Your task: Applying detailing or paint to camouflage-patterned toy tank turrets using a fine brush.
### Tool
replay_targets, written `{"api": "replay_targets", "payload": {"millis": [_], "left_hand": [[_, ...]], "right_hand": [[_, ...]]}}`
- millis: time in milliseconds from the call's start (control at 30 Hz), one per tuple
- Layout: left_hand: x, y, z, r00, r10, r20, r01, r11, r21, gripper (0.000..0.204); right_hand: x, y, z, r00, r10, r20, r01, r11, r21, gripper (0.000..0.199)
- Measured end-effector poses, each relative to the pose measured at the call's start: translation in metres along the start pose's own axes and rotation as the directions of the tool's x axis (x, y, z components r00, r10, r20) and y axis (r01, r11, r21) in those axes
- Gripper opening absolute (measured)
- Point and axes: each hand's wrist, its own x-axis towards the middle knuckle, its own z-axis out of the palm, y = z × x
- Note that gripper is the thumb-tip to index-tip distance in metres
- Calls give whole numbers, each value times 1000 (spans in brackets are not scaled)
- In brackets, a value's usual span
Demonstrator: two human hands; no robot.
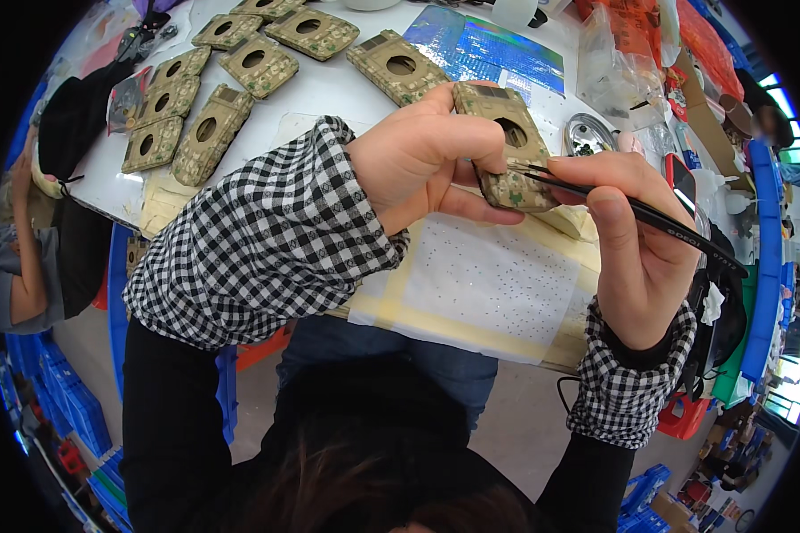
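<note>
My left hand (436, 151) is closed around a camouflage case (516, 182) with a round hole in it, tilted above the table's near edge. My right hand (640, 222) pinches black tweezers (636, 209). Their thin tips touch or hover just over the case's lower part, close to my left thumb; whether a tiny piece sits between the tips I cannot make out. Under both hands lies a white sheet (471, 275) strewn with small shiny specks and bordered with yellowish tape. Another camouflage case (427, 80) lies just beyond my left hand.
Several similar cases (206, 142) lie at the table's (302, 84) left and back. Blue shiny packaging (507, 53) rests at the back, with a round metal tin (588, 135) and clear plastic bags (609, 71) to the right. Another person's arm (27, 240) shows at far left.
</note>
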Motion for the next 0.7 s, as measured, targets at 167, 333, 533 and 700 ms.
{"api": "replay_targets", "payload": {"millis": [167,333,533,700], "left_hand": [[0,0,-1,1000,3,18,-2,1000,-29,57],[-1,1,1,1000,5,14,-5,1000,-7,56],[0,-1,0,1000,9,9,-9,1000,-1,56],[-1,0,0,1000,9,12,-10,1000,10,56]], "right_hand": [[0,0,0,1000,-8,10,8,1000,-23,25],[0,-1,0,1000,1,12,-1,1000,-23,24],[0,-1,2,1000,3,2,-3,1000,-19,24],[0,-1,3,1000,17,-9,-17,1000,2,24]]}}
